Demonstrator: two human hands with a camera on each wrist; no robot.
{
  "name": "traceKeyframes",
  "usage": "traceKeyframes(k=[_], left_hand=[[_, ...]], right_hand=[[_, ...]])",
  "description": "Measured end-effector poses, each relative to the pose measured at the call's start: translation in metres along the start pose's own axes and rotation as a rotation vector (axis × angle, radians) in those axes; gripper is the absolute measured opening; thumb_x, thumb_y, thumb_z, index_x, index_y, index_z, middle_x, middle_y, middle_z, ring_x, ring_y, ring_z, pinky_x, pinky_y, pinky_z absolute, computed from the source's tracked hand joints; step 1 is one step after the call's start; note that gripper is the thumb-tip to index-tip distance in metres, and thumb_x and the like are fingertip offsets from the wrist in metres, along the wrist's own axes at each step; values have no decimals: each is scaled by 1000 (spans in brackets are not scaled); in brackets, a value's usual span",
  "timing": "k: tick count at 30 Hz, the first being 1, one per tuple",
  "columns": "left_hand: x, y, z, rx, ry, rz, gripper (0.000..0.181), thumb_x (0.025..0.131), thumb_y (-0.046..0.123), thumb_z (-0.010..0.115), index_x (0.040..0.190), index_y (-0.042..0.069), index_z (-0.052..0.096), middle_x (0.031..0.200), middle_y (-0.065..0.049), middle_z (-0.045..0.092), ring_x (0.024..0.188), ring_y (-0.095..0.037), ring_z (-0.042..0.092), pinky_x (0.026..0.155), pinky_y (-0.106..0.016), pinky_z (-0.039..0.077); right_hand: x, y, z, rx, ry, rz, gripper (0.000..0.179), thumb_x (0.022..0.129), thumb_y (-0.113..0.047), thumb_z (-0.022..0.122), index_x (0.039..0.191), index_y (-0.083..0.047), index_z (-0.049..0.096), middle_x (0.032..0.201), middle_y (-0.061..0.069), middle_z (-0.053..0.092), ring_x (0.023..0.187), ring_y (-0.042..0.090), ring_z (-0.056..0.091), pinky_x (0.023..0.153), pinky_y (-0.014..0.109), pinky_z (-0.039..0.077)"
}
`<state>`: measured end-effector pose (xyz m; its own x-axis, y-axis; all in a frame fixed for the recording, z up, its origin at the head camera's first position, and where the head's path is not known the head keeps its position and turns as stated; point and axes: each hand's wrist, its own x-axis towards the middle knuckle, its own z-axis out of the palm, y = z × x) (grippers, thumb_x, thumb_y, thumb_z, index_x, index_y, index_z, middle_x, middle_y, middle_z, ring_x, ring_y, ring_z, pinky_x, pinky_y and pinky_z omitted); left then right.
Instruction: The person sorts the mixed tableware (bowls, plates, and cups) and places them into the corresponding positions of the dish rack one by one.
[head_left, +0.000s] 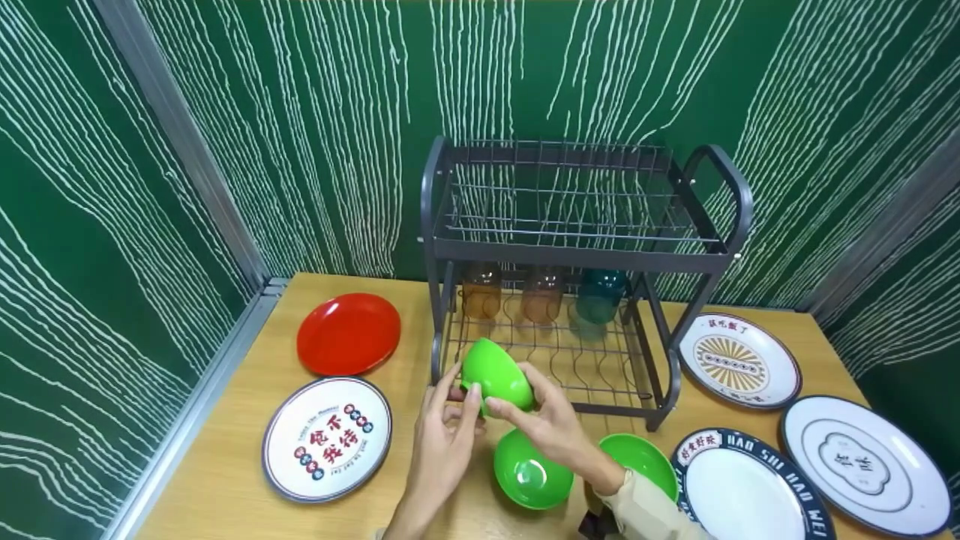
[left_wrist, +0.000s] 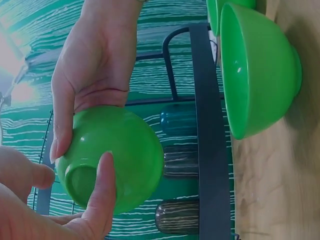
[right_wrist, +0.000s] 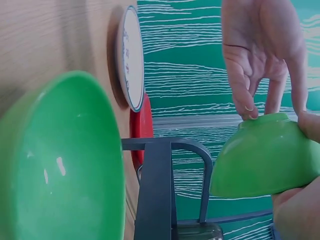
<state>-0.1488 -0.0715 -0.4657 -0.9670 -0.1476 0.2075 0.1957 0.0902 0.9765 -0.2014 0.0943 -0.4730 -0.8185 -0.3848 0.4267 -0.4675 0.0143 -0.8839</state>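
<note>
Lime-green bowl (head_left: 495,379) is up in my two hands, mid-frame in the head view, tipped sideways, foot to the lower left. My left hand (head_left: 446,442) has thumb and fingers pinching around the foot ring (right_wrist: 265,120); my right hand (head_left: 555,424) grips the rim side, thumb outside. Both gripping.

Handling, my guess: light, stiff plastic, not very fragile, but glossy, so could slip under fingertips. Best holds: foot ring, or rim between thumb and fingers.

Around: dark two-tier dish rack (head_left: 585,256) right behind the bowl; its left upright and front edge are in the way, gap can't be told. Amber glass (head_left: 481,296), pinkish glass (head_left: 541,300) and blue glass (head_left: 600,296) at the back of the lower tier, knockable. Two more green bowls (head_left: 529,472) below at bottom centre, near my right forearm. Red plate (head_left: 349,334) and white lettered plate (head_left: 328,439) at left, clear of my reach; three patterned plates (head_left: 739,361) lower right.
</note>
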Motion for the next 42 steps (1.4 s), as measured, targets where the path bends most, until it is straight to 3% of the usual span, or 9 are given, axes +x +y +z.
traceKeyframes(k=[8,16,21,25,32,38,42], left_hand=[[2,-1,1,139,52,45,59,103,28,64,152,4,42,119,-13,57,99,-20,63,78,-29,59],[-3,-11,3,164,73,63,60,101,26,66,150,2,42,120,-13,56,96,-17,63,78,-28,58],[-11,-20,7,265,66,59,57,100,26,68,148,5,44,119,-10,56,94,-16,63,74,-25,57],[-19,-30,11,337,5,14,59,100,30,68,148,6,44,122,-13,56,96,-20,64,74,-25,57],[-30,-41,19,391,-129,-85,67,99,36,67,148,-1,42,126,-16,56,98,-23,65,74,-38,57],[-31,-57,23,425,-229,-119,68,99,38,67,146,-5,44,119,-13,58,88,-18,61,69,-32,53],[-32,-65,25,421,-291,-165,68,99,41,66,146,-3,45,118,-11,57,97,-25,62,80,-46,57]], right_hand=[[17,3,-2,82,47,128,44,98,-8,70,138,1,55,120,18,65,102,24,67,86,34,59],[39,10,-3,111,177,234,49,98,-16,71,142,-2,54,126,16,65,112,27,66,95,36,56],[53,15,-2,154,239,320,53,99,-22,70,145,-1,50,130,16,63,116,28,64,100,39,53],[62,18,-1,177,266,358,54,99,-24,70,143,0,50,131,17,62,118,28,63,104,42,50],[72,23,3,245,265,367,52,101,-25,67,143,0,50,133,17,61,119,28,62,105,44,49],[75,29,7,276,277,412,54,102,-28,66,144,0,49,134,18,59,118,29,63,105,44,50],[77,32,11,278,281,448,57,101,-30,66,147,-2,46,136,17,57,120,29,61,106,46,48]])
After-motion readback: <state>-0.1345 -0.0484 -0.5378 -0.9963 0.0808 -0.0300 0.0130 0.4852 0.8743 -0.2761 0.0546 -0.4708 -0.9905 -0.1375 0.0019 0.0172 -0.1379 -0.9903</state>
